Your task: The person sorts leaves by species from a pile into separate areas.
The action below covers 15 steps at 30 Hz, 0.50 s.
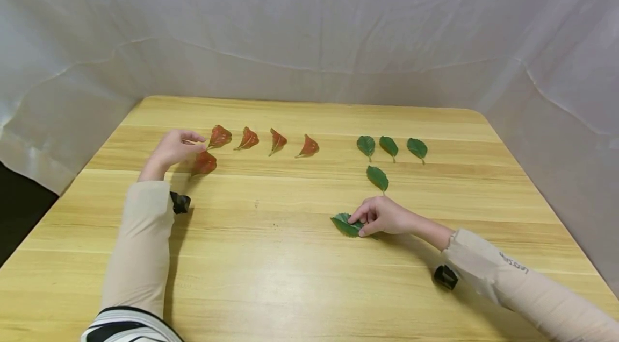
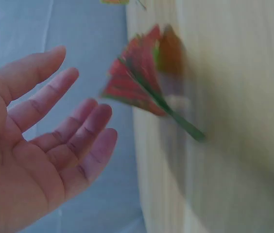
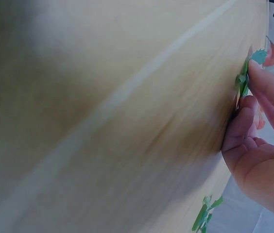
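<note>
My left hand (image 1: pixel 174 149) is at the upper left of the table with fingers spread and relaxed. Just off its fingertips is a fan-shaped red leaf (image 1: pixel 205 163) with a green stem; the left wrist view shows a gap between this red leaf (image 2: pixel 139 77) and the fingers. Beyond it, several more red leaves (image 1: pixel 247 138) lie in a row. Near the table's middle, my right hand (image 1: pixel 384 216) pinches a toothed green leaf (image 1: pixel 345 225) between thumb and fingers, low over the wood. The stem end of that leaf is partly hidden by the hand.
Three green leaves (image 1: pixel 389 146) form a row at the back right, and a single green leaf (image 1: pixel 378 177) lies in front of them. All sit on a wooden table (image 1: pixel 271 277). A pale curtain (image 1: pixel 309 25) hangs behind and around the table.
</note>
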Available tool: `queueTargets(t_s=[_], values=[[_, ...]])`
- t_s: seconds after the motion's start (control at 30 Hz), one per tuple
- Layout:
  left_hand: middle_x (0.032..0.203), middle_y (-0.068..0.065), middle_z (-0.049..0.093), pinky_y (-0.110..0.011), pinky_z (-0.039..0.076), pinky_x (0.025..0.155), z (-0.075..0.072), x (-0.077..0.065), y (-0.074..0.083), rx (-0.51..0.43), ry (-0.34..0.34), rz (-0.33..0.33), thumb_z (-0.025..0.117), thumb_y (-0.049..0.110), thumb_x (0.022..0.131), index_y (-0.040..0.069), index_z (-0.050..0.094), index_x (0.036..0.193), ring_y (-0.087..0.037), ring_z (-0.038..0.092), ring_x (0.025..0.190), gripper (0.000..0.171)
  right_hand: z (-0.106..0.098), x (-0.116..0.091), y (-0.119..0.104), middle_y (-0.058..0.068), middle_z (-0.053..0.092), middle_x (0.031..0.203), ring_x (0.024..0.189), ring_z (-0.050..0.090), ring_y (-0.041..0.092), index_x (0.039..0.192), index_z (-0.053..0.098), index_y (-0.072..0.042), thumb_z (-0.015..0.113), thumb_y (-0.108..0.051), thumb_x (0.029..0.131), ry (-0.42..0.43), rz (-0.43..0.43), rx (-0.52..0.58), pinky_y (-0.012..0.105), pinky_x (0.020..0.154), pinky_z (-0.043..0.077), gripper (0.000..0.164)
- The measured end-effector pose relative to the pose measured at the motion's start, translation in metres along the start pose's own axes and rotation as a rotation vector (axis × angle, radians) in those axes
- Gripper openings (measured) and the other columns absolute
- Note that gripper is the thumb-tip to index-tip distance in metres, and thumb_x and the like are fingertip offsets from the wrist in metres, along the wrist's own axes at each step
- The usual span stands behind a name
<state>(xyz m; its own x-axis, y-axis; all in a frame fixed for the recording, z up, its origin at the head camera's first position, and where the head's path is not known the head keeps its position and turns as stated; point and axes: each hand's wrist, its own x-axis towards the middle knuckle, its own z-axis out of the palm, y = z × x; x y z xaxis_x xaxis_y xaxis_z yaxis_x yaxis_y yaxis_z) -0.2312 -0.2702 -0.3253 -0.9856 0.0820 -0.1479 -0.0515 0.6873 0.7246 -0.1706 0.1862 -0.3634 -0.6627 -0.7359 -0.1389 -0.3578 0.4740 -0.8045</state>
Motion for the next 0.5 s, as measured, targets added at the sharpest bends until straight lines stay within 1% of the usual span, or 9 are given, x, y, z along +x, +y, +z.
queueTargets(t_s=[0.1, 0.17, 0.3, 0.5], values=[[0.114, -0.025, 0.052, -0.051, 0.035, 0.087, 0.005, 0.001, 0.008, 0.026, 0.062, 0.044, 0.056, 0.022, 0.088, -0.005, 0.054, 0.114, -0.037, 0.047, 0.104, 0.038, 0.000, 0.000, 0.000, 0.005, 0.052, 0.073, 0.057, 0.041, 0.007, 0.095, 0.067, 0.005, 0.070, 0.002, 0.072, 0.003, 0.003, -0.001, 0.018, 0.050, 0.038, 0.024], [0.109, -0.023, 0.055, -0.049, 0.037, 0.085, 0.009, 0.001, 0.013, 0.034, 0.080, 0.078, 0.056, 0.021, 0.088, -0.005, 0.056, 0.111, -0.035, 0.049, 0.100, 0.035, 0.000, -0.001, 0.000, 0.005, 0.052, 0.073, 0.057, 0.041, 0.007, 0.095, 0.067, 0.005, 0.070, 0.002, 0.072, 0.005, 0.005, -0.003, 0.018, 0.051, 0.038, 0.023], [0.104, -0.021, 0.059, -0.045, 0.041, 0.081, 0.020, 0.000, 0.022, 0.057, 0.083, 0.169, 0.056, 0.020, 0.089, -0.005, 0.060, 0.106, -0.032, 0.053, 0.094, 0.030, 0.001, -0.001, -0.001, 0.004, 0.052, 0.074, 0.057, 0.041, 0.007, 0.095, 0.067, 0.004, 0.070, 0.002, 0.072, 0.008, 0.002, -0.007, 0.019, 0.051, 0.038, 0.023], [0.097, -0.016, 0.060, -0.039, 0.042, 0.073, 0.040, 0.001, 0.035, 0.065, 0.064, 0.288, 0.058, 0.014, 0.087, -0.003, 0.065, 0.100, -0.027, 0.054, 0.085, 0.022, 0.001, 0.000, 0.002, 0.005, 0.052, 0.074, 0.057, 0.041, 0.007, 0.095, 0.067, 0.004, 0.070, 0.002, 0.072, 0.007, 0.008, -0.009, 0.018, 0.051, 0.038, 0.023]])
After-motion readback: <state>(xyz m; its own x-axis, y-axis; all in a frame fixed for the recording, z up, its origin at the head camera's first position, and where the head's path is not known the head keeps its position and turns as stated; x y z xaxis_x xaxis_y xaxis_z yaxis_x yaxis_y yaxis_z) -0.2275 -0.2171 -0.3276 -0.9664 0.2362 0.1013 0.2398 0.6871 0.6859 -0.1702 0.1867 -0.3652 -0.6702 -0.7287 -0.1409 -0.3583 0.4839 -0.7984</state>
